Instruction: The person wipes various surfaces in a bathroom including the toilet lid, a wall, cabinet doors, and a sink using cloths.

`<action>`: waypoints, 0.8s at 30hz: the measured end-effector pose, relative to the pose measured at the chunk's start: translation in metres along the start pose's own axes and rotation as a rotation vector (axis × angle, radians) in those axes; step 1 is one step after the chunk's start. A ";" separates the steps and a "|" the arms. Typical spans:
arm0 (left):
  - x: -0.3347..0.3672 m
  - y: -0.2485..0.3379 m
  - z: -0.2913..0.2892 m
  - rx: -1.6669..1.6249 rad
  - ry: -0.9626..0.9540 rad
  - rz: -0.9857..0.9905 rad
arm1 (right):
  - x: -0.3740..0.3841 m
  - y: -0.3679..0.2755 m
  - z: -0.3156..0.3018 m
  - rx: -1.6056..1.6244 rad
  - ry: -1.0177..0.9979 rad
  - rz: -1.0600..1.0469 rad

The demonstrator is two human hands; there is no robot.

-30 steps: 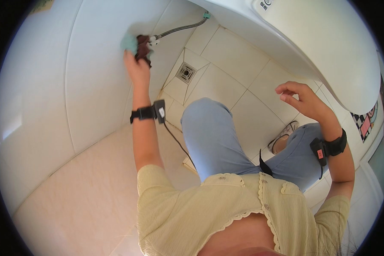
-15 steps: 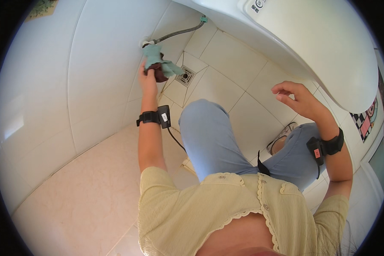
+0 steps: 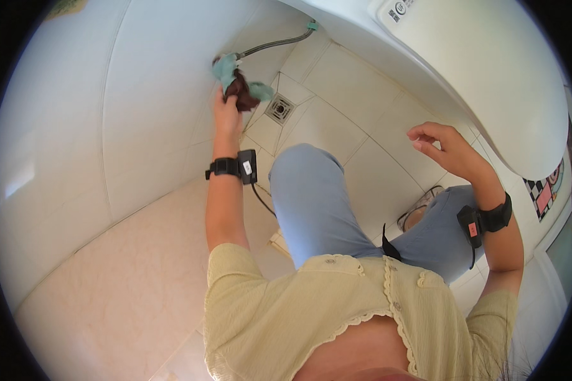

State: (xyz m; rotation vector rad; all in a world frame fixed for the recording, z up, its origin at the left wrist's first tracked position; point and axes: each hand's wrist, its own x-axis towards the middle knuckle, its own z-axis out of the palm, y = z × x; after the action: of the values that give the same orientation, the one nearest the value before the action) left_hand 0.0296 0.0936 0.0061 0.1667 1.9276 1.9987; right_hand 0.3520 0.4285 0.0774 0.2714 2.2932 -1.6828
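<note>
My left hand (image 3: 227,115) is closed on a crumpled cloth (image 3: 240,91), teal on some parts and dark brown on others. The cloth's upper end is against the wall fitting, where a braided hose (image 3: 276,44) begins, and covers much of it. A loose teal corner hangs out toward the square floor drain (image 3: 280,109). Above my other knee, my right hand (image 3: 450,149) hovers with nothing in it, its fingers loosely curved and the thumb apart. It is nearest to the white toilet (image 3: 483,82) but not touching it.
White wall tiles (image 3: 165,108) run along the left. The toilet overhangs the far right side, and the hose reaches its underside. My bent knees (image 3: 308,184) stand over the tiled floor (image 3: 375,171). A black-and-white checked picture (image 3: 543,195) is at the right.
My left hand has pushed the cloth slightly up and closer around the wall fitting, and more of the brown part shows. My right hand has hardly moved. The view has shifted slightly.
</note>
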 end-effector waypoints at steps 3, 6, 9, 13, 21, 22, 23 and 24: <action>-0.021 -0.004 -0.007 -0.169 0.066 -0.223 | -0.005 0.006 0.004 0.032 0.000 0.037; -0.021 0.023 0.005 -0.108 -0.001 -0.253 | 0.000 0.006 0.006 0.027 0.022 0.015; -0.019 0.064 0.042 -0.053 -0.084 -0.253 | 0.015 0.008 0.009 0.013 0.028 -0.012; -0.062 0.103 0.104 0.411 -0.575 -0.079 | 0.047 -0.020 0.035 0.576 -0.018 0.057; -0.168 0.100 0.131 0.795 -0.576 0.200 | 0.071 -0.072 0.093 0.930 -0.163 -0.042; -0.174 0.101 0.126 0.642 -0.449 0.180 | 0.067 -0.076 0.088 0.926 -0.264 -0.108; -0.181 0.104 0.120 0.643 -0.448 0.180 | 0.063 -0.079 0.082 0.922 -0.366 -0.172; -0.186 0.111 0.118 0.579 -0.411 0.090 | 0.059 -0.082 0.072 0.848 -0.518 -0.120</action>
State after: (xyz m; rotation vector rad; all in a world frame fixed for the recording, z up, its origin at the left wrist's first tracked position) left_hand 0.2218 0.1422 0.1532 0.7548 2.1706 1.2617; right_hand 0.2789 0.3343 0.1115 -0.1373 1.1712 -2.3584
